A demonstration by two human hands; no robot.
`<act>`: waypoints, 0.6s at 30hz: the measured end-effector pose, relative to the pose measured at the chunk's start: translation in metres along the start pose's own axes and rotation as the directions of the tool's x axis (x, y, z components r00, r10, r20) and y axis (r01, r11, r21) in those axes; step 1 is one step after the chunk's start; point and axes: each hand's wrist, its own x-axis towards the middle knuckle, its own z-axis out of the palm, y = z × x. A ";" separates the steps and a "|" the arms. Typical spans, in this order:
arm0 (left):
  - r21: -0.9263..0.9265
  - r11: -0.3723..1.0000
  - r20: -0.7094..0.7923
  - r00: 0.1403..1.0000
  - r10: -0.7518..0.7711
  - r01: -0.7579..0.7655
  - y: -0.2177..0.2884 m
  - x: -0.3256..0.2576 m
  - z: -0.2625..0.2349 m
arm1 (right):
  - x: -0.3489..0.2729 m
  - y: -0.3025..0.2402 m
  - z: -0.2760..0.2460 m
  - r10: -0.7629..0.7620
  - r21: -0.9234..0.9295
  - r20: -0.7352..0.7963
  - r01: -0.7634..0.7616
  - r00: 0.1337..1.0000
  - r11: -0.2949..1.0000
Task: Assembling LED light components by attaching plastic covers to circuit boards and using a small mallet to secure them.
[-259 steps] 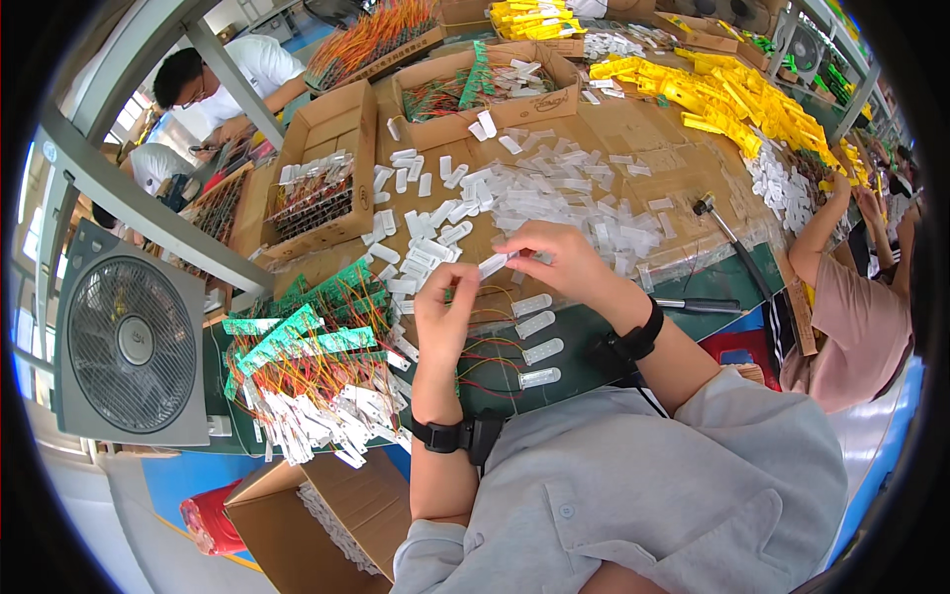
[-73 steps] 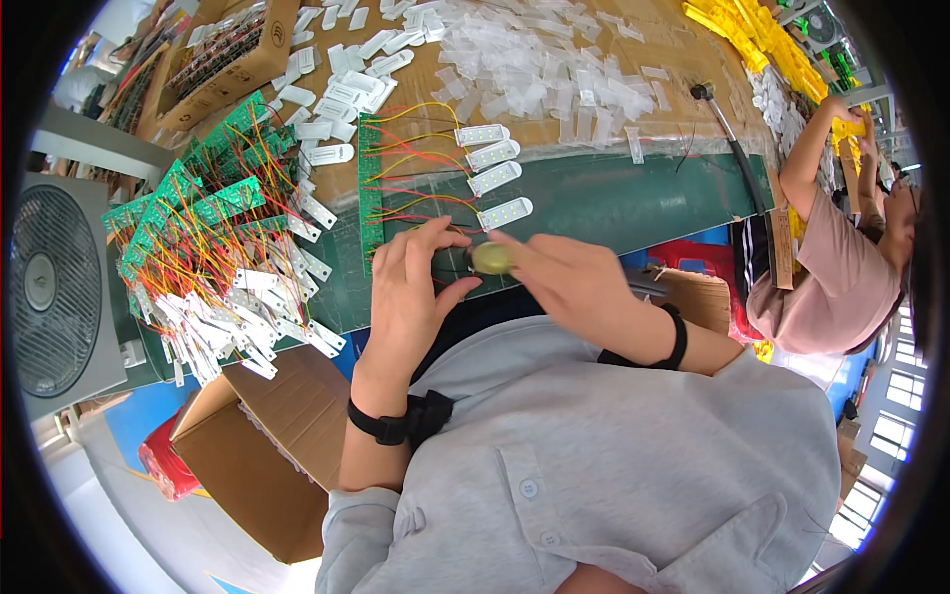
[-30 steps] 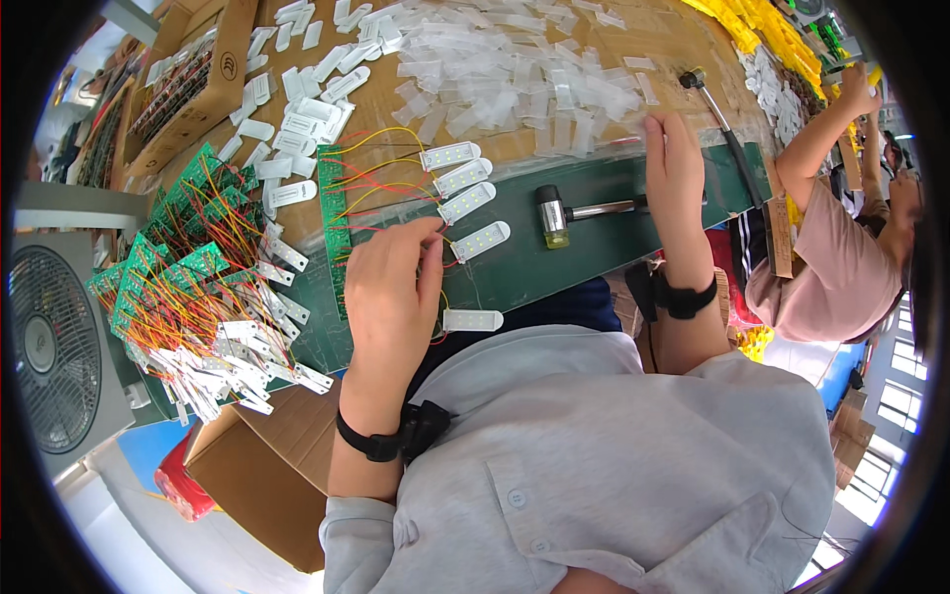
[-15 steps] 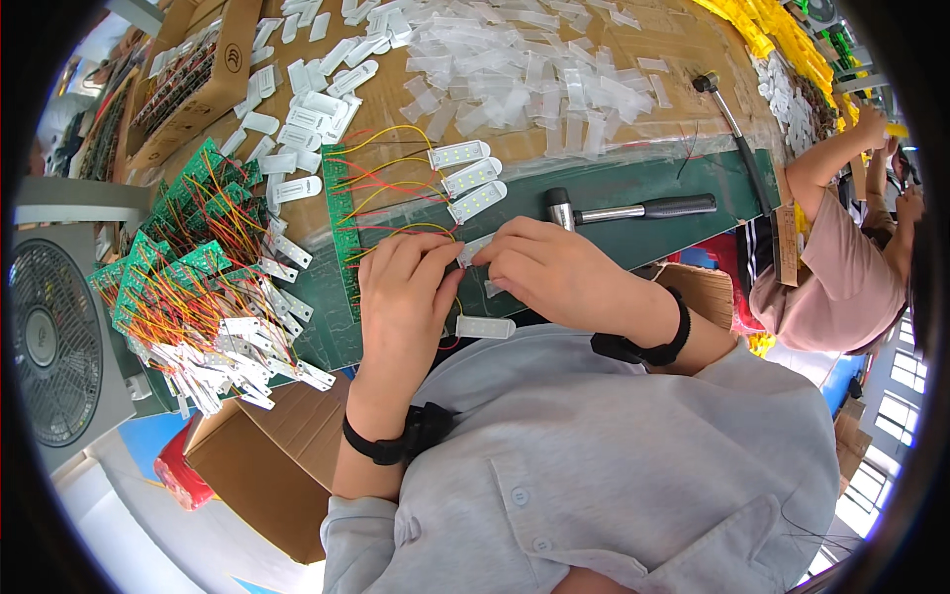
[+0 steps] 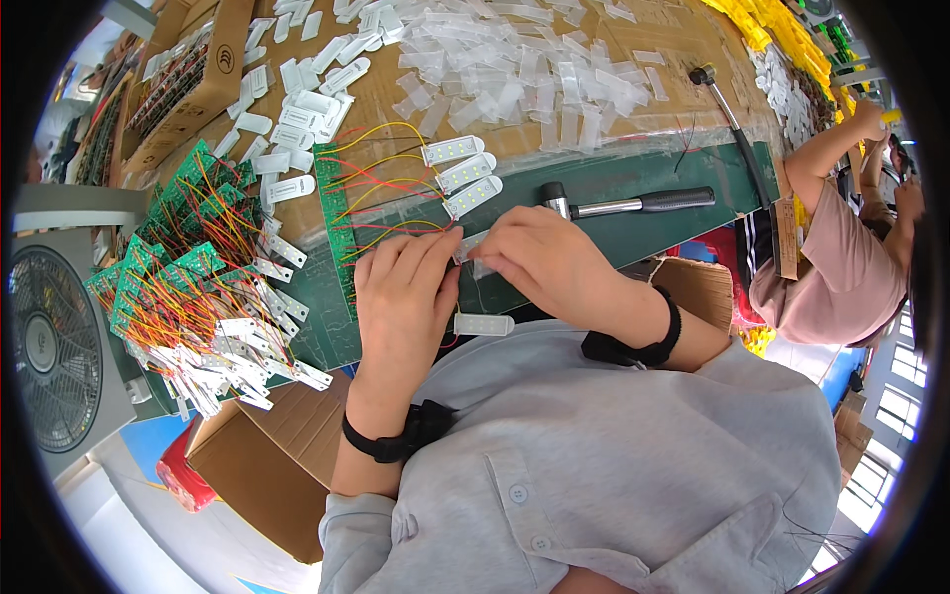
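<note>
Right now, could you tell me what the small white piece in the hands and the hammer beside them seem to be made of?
The small white piece, pinched between the left hand and right hand, looks like matte moulded plastic: uniform, opaque white. The hammer seems to have a shiny metal head and neck and a dark, dull grip, probably rubber or plastic.

Lighting: bright, even daylight; windows [image 5: 905, 371] at the right rim blown out. Shadows: soft, faint under both hands on the desk [image 5: 633, 178]. Glare: mild sheen on clear plastic pieces [image 5: 515, 74]. Distortion: strong fisheye, black circular vignette, edges bent. Focus: centre sharp, rim softer.
</note>
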 end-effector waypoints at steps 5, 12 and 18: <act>-0.021 1.000 -0.010 1.000 -0.015 0.015 -0.002 -0.001 0.002 | 0.009 0.003 0.012 0.133 -0.015 -0.074 -0.134 0.988 0.991; -0.043 0.998 -0.018 0.999 -0.046 0.045 -0.005 -0.002 0.004 | 0.008 0.007 0.002 0.129 -0.046 0.088 -0.125 0.988 0.991; -0.087 0.995 -0.016 0.999 -0.052 0.051 -0.006 -0.002 0.003 | 0.012 -0.002 0.001 0.062 -0.102 -0.026 -0.064 0.998 0.993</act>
